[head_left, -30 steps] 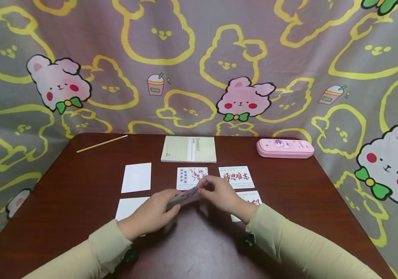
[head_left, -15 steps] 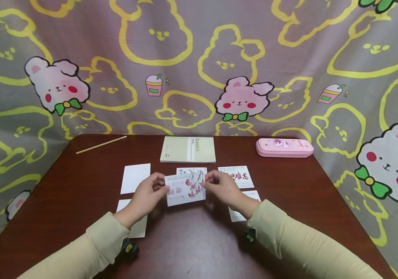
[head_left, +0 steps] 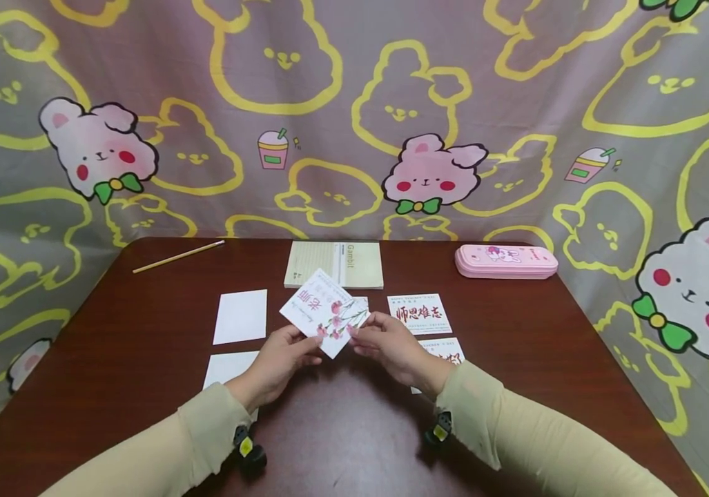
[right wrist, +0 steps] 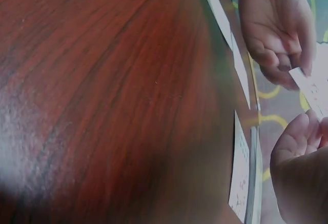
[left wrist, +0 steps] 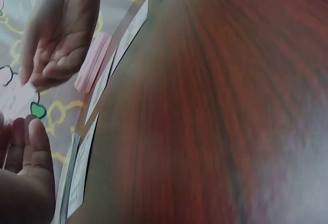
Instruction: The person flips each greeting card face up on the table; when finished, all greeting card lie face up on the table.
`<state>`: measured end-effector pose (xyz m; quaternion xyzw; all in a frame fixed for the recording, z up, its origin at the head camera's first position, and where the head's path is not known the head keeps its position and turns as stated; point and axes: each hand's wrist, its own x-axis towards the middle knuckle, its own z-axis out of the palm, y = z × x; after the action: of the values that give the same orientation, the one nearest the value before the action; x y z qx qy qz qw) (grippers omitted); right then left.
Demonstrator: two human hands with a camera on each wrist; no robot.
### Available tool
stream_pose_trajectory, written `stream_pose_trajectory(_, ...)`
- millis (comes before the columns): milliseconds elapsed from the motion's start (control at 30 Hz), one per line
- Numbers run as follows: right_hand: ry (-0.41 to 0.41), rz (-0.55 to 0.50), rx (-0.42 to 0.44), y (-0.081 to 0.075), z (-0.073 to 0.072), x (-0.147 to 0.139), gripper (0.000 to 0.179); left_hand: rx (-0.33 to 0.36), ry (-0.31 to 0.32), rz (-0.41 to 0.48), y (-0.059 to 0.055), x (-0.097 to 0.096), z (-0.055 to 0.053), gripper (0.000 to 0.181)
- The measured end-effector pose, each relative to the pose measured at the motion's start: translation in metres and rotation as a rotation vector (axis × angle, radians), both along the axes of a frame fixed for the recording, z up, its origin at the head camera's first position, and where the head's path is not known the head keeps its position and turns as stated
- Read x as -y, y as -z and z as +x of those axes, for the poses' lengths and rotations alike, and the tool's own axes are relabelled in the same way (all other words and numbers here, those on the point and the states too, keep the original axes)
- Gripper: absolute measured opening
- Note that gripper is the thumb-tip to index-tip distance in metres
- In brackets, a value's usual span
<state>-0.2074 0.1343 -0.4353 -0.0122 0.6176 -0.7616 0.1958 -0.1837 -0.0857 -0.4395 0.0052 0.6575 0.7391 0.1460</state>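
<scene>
A white card (head_left: 319, 298) with pink flowers and Chinese characters is raised above the table in the head view, turned so that a corner points up. My left hand (head_left: 278, 364) pinches its lower left edge between thumb and fingers. At its lower right edge, my right hand (head_left: 394, 346) pinches it too. Behind it, another printed card (head_left: 362, 301) lies mostly hidden. Two cards with red characters, an upper one (head_left: 419, 315) and a lower one (head_left: 444, 348), lie by my right hand, which partly covers the lower. Both wrist views show the two hands facing each other.
Two blank white cards, a far one (head_left: 240, 316) and a near one (head_left: 228, 367), lie on the left of the brown table (head_left: 354, 442). Along the back are a pencil (head_left: 179, 257), a Gambit notebook (head_left: 363, 266) and a pink pencil case (head_left: 506, 262). A patterned curtain (head_left: 329, 103) hangs behind.
The card has gone from nearly edge-on to facing me, then rotated so a corner points up. My left hand has shifted from the card's left side to its lower edge.
</scene>
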Motion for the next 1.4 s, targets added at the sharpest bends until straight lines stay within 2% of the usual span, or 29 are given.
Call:
stream_pose_trajectory(100,0.012,0.043,-0.028,0.000,-0.002,0.002,0.009,-0.018,-0.023,-0.040,0.001,-0.005,0.000,0.032)
stream_pose_trajectory(200,0.065,0.168,-0.140,-0.010,-0.008,0.001,0.019,-0.075,-0.006,-0.141,0.000,-0.005,-0.001,0.030)
stream_pose_trajectory(267,0.092,0.308,-0.284,-0.021,-0.013,-0.001,0.025,-0.129,0.060,-0.248,-0.001,-0.002,-0.002,0.028)
stream_pose_trajectory(333,0.079,0.475,-0.452,-0.034,-0.018,-0.002,0.028,-0.208,0.161,-0.384,-0.003,0.002,-0.003,0.026)
stream_pose_trajectory(400,0.015,0.634,-0.615,-0.045,-0.021,-0.002,0.027,-0.281,0.276,-0.508,-0.005,0.005,-0.003,0.021)
stream_pose_trajectory(467,-0.086,0.764,-0.739,-0.053,-0.022,-0.001,0.023,-0.359,0.377,-0.595,-0.006,0.007,-0.005,0.018)
stream_pose_trajectory(533,-0.198,0.852,-0.813,-0.058,-0.023,0.001,0.020,-0.408,0.443,-0.637,-0.006,0.008,-0.007,0.016)
stream_pose_trajectory(633,-0.312,0.934,-0.850,-0.061,-0.025,0.002,0.015,-0.450,0.477,-0.643,-0.005,0.008,-0.008,0.017)
stream_pose_trajectory(733,-0.375,0.967,-0.805,-0.060,-0.027,-0.002,0.011,-0.446,0.445,-0.650,-0.004,0.012,-0.009,0.010)
stream_pose_trajectory(833,-0.406,0.948,-0.721,-0.056,-0.029,-0.009,0.008,-0.381,0.351,-0.627,-0.003,0.016,-0.011,0.011)
stream_pose_trajectory(900,-0.405,0.888,-0.634,-0.050,-0.030,-0.014,0.006,-0.323,0.259,-0.596,-0.003,0.019,-0.014,0.013)
stream_pose_trajectory(967,-0.394,0.791,-0.527,-0.042,-0.029,-0.017,0.004,-0.251,0.179,-0.524,-0.004,0.021,-0.017,0.013)
stream_pose_trajectory(1067,-0.325,0.648,-0.364,-0.030,-0.026,-0.019,0.004,-0.165,0.098,-0.412,-0.004,0.022,-0.021,0.013)
stream_pose_trajectory(1167,-0.232,0.569,-0.258,-0.021,-0.023,-0.022,0.005,-0.105,0.072,-0.317,-0.003,0.021,-0.021,0.018)
stream_pose_trajectory(1267,-0.160,0.568,-0.197,-0.014,-0.020,-0.026,0.005,-0.055,0.081,-0.265,-0.002,0.021,-0.020,0.023)
stream_pose_trajectory(1400,-0.130,0.594,-0.134,-0.003,-0.018,-0.029,0.004,0.004,0.108,-0.250,-0.003,0.020,-0.017,0.031)
